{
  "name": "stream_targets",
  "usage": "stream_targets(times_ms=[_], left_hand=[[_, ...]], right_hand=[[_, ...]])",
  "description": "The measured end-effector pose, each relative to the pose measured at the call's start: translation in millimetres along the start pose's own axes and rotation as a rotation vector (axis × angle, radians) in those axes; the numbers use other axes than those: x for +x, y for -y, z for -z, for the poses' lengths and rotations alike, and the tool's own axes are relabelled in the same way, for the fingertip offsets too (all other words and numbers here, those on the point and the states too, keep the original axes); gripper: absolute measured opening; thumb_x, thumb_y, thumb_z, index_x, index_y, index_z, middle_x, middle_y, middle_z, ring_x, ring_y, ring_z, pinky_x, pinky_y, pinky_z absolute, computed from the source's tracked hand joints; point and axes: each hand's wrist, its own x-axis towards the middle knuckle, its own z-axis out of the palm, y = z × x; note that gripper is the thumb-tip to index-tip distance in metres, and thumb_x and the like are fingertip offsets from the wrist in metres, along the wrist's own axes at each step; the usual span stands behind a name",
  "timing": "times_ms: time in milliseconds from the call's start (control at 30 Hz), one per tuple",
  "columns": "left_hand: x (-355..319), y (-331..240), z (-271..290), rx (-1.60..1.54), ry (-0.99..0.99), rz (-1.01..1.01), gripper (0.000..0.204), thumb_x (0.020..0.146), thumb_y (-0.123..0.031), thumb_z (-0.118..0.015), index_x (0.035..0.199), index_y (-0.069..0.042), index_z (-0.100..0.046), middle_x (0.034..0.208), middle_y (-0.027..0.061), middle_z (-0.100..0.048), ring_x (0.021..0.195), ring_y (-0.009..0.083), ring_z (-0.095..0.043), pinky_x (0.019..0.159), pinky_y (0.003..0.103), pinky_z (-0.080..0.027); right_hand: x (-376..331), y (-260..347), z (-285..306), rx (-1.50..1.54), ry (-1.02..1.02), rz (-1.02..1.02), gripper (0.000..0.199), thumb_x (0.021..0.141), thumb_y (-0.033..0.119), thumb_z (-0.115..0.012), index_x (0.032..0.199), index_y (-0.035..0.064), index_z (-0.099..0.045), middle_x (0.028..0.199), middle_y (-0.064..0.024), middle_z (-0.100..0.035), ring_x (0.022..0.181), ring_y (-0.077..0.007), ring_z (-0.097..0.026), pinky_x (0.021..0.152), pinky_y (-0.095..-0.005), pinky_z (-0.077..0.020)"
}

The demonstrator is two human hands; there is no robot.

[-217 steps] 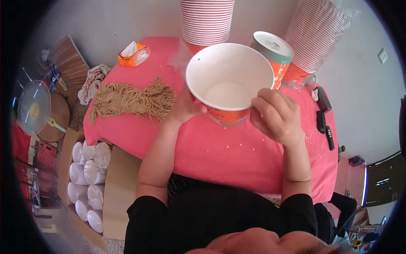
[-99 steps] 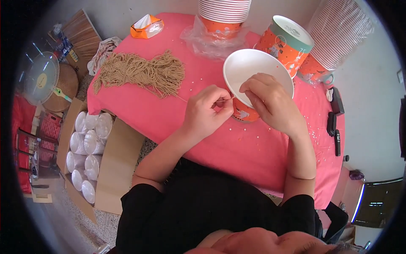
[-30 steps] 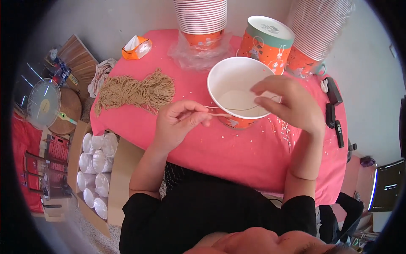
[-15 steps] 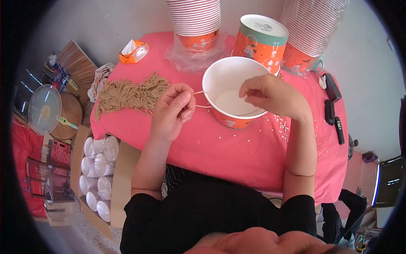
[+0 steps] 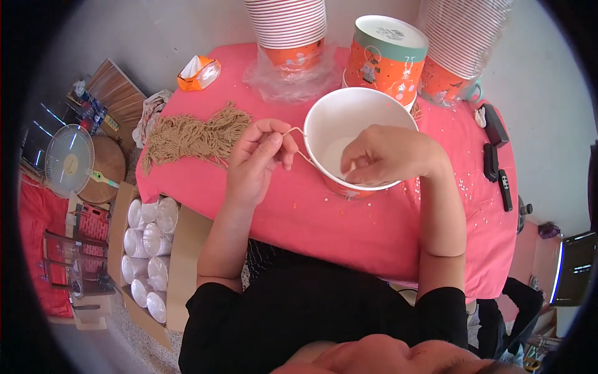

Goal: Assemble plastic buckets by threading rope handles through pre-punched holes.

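Observation:
A large paper bucket (image 5: 359, 103), white inside and orange outside, stands open on the pink cloth. Left of it, my left hand (image 5: 261, 153) pinches a thin beige cord (image 5: 298, 129) that passes through the bucket's left wall near the rim. My right hand (image 5: 389, 156) reaches over the near right rim into the bucket. Its fingers are curled together inside, and what they hold, if anything, is hidden. A bundle of beige cords (image 5: 190, 140) lies on the cloth beyond my left hand.
Behind the bucket stand an upturned orange bucket with a green band (image 5: 387, 59) and two tall bucket stacks (image 5: 291, 53) (image 5: 458, 56). Small pale bits (image 5: 464, 190) lie scattered at right, near black objects (image 5: 495, 128). A carton of wrapped white lids (image 5: 149, 246) sits lower left.
My right hand has moved down and left, deeper into the bucket, and its fingers have curled. The cord at my left hand now bends more. The whole view has shifted slightly.

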Motion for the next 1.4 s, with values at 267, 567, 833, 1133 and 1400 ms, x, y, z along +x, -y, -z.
stream_targets(times_ms=[267,567,833,1133,1400], left_hand=[[-12,-2,-23,0.661,0.175,-0.022,0.014,0.092,-0.005,-0.060,0.105,-0.001,-0.065,0.084,0.0024,-0.063,0.075,0.0064,-0.057,0.065,0.022,-0.045],[27,0,12,0.744,0.098,-0.078,0.012,0.095,-0.010,-0.059,0.097,0.000,-0.066,0.082,-0.0016,-0.062,0.075,0.0038,-0.054,0.066,0.021,-0.043],[20,-13,2,0.584,0.009,-0.024,0.016,0.095,-0.012,-0.060,0.098,0.001,-0.068,0.078,0.0011,-0.065,0.073,0.0056,-0.059,0.069,0.021,-0.047],[21,-17,-18,0.431,-0.065,-0.079,0.018,0.096,-0.014,-0.061,0.098,0.002,-0.067,0.078,0.0012,-0.065,0.071,0.0049,-0.058,0.065,0.019,-0.046],[20,-1,-24,0.479,-0.096,-0.169,0.015,0.095,-0.014,-0.062,0.096,0.001,-0.065,0.075,-0.0025,-0.061,0.066,0.0017,-0.051,0.059,0.018,-0.042]], right_hand=[[7,11,-14,-0.247,-0.013,-0.023,0.013,0.080,0.016,-0.062,0.079,0.0064,-0.070,0.075,-0.0126,-0.068,0.072,-0.0301,-0.066,0.066,-0.0407,-0.0503],[4,2,-11,-0.051,-0.624,0.100,0.003,0.082,0.001,-0.066,0.083,-0.0014,-0.065,0.068,-0.0097,-0.060,0.061,-0.0167,-0.058,0.058,-0.0293,-0.0460],[4,19,-14,0.211,-0.636,0.192,0.007,0.083,-0.002,-0.066,0.086,0.0027,-0.062,0.077,0.0024,-0.059,0.059,-0.0025,-0.043,0.051,-0.0210,-0.0345],[7,20,-18,0.227,-0.694,0.258,0.011,0.082,-0.004,-0.065,0.087,0.0043,-0.059,0.093,0.0017,-0.060,0.061,-0.0032,-0.044,0.051,-0.0200,-0.0343],[5,30,-22,0.016,-0.704,0.334,0.005,0.083,0.006,-0.067,0.085,0.0039,-0.063,0.065,-0.0086,-0.061,0.056,-0.0231,-0.060,0.054,-0.0335,-0.0462]])
